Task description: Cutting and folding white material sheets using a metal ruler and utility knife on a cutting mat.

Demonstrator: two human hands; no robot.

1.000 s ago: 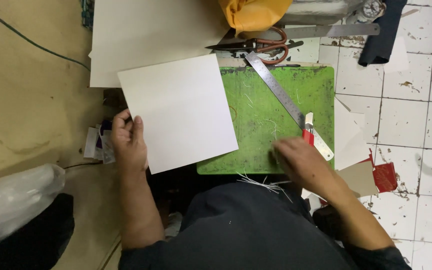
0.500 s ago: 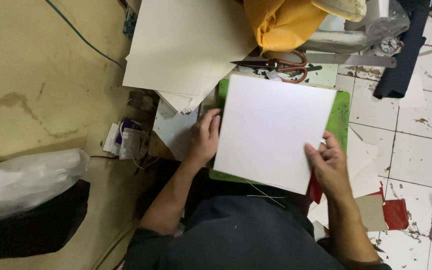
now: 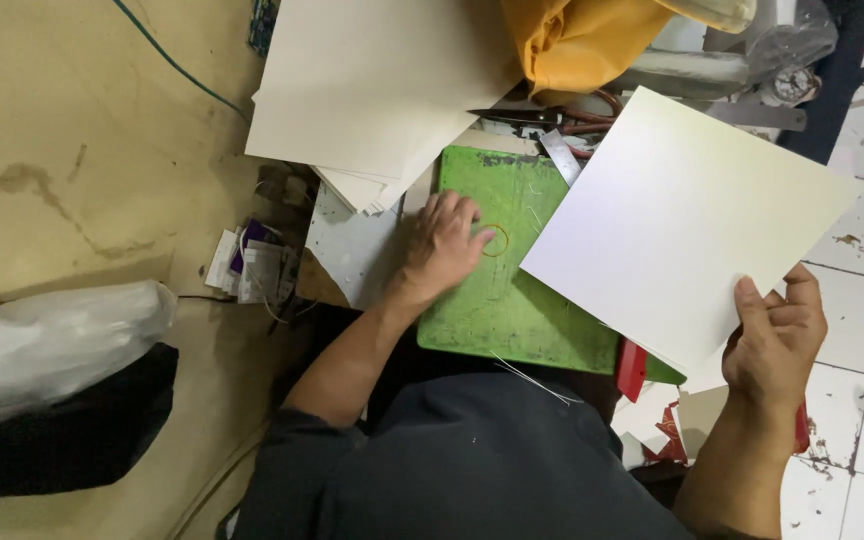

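Sheet [image 3: 677,215] now lifted rightward by right hand [image 3: 777,335].

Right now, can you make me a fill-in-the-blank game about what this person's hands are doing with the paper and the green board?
1. The right hand holds a white ____ sheet by its corner.
2. The left hand rests flat on the ____ cutting mat.
3. Beside the left hand's fingertips lies a small rubber ____.
4. Above the mat lies a pair of ____.

Missing words: card; green; band; scissors

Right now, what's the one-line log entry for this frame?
left hand: flat on green cutting mat | right hand: grip on white card sheet, lifted right of mat
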